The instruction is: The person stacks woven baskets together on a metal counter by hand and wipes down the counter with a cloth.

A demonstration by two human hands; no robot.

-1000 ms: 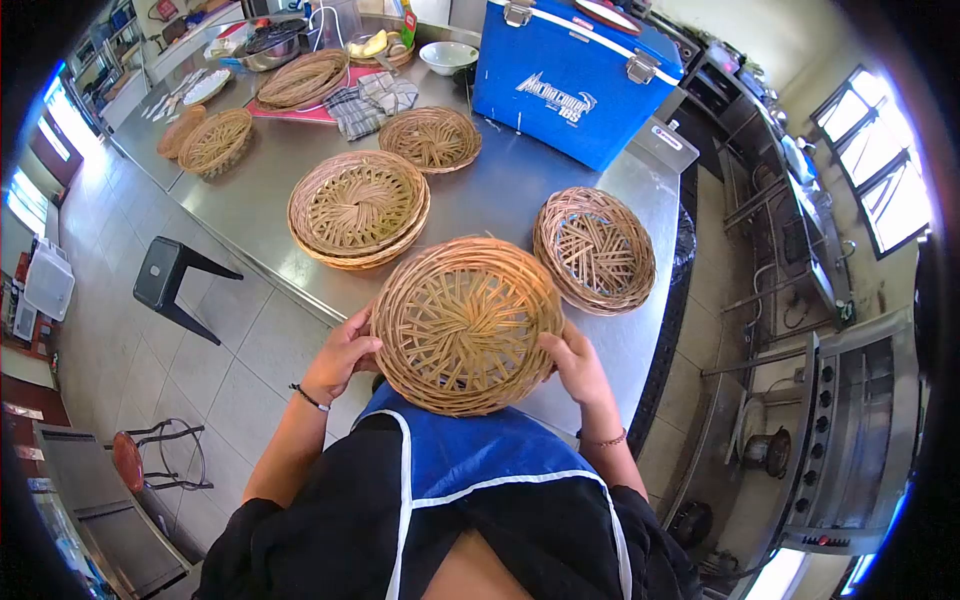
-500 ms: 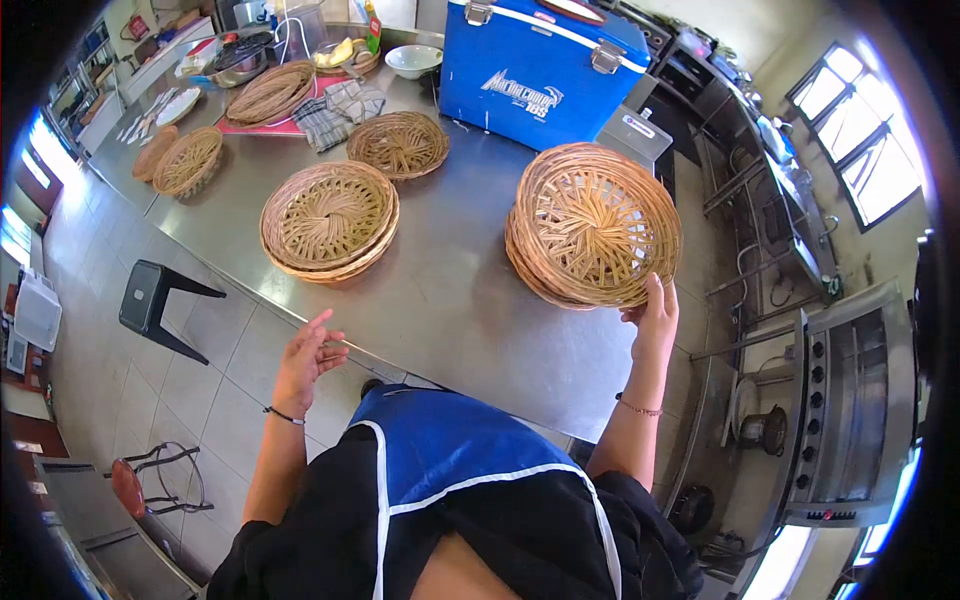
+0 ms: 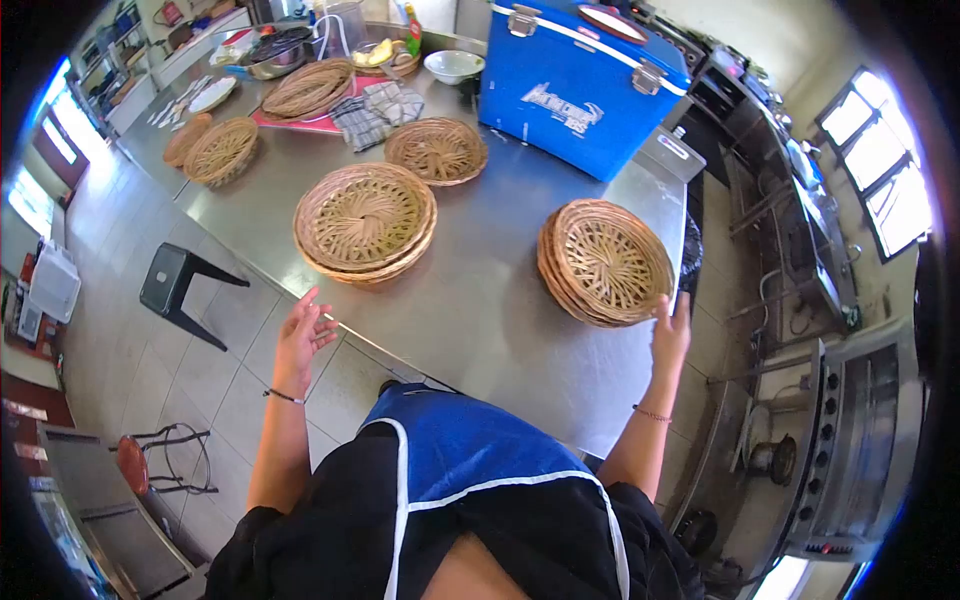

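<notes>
Wicker: one basket stack (image 3: pixel 608 262) beside right hand (image 3: pixel 671 335).

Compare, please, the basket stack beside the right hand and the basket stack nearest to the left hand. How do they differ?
The right stack shows more layered rims and looks taller; the left stack shows fewer.
The right hand is at the right stack's rim, while the left hand is apart from the left stack.
Both are round, brown, woven and on the metal table.
</notes>
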